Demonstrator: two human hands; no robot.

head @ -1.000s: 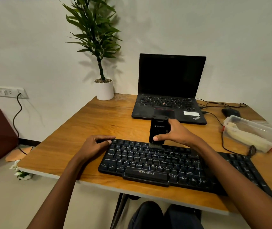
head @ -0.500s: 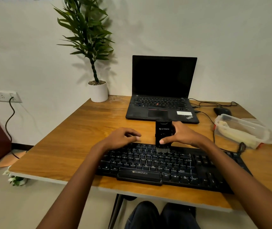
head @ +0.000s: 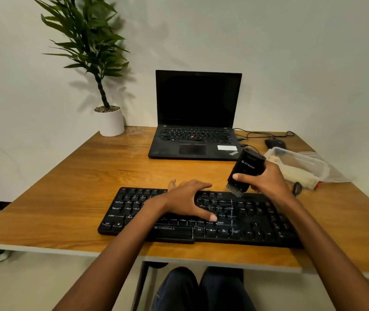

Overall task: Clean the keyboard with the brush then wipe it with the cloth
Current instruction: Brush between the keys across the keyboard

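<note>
We see a wood-grain tabletop (head: 71, 198) with a soft sheen, a matt black plastic keyboard (head: 246, 221), a matt black plastic brush (head: 247, 169), a clear plastic box (head: 300, 164), and a smooth white pot (head: 110, 123).

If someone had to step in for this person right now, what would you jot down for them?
Left hand: flat on the keyboard, fingers spread, steadying it.
Right hand: grips the brush, tilted, bristles at the keyboard's far edge, right of centre.
Done: brushing is under way; how much is covered cannot be told.
To do: finish brushing, then wipe with the cloth. No cloth is plainly in view; the plastic box on the right holds something pale that may be it.
</note>
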